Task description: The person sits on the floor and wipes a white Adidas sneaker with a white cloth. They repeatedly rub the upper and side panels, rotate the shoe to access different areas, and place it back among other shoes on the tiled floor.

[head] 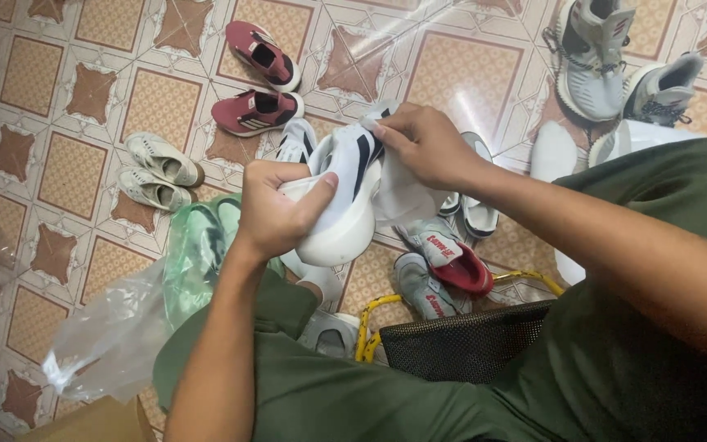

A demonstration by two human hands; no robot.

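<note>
Two bare hands hold one white sneaker with black side stripes (345, 192) above the person's lap, over the patterned tile floor (67, 164). The left hand (276, 209) grips the shoe's thick white sole, fingers (321, 196) curled shut around it, thumb pressed on the side. The right hand (427, 147) pinches a white cloth (403, 200) against the shoe's upper, fingers closed on the fabric. Below the shoe lie grey sneakers with red lining (443, 262); farther off stand a maroon pair (259, 82), a cream pair (157, 172) and a grey knit pair (615, 65). A clear plastic bag (116, 327) lies just left of the left forearm, beside a black mesh basket with yellow handles (460, 348).
</note>
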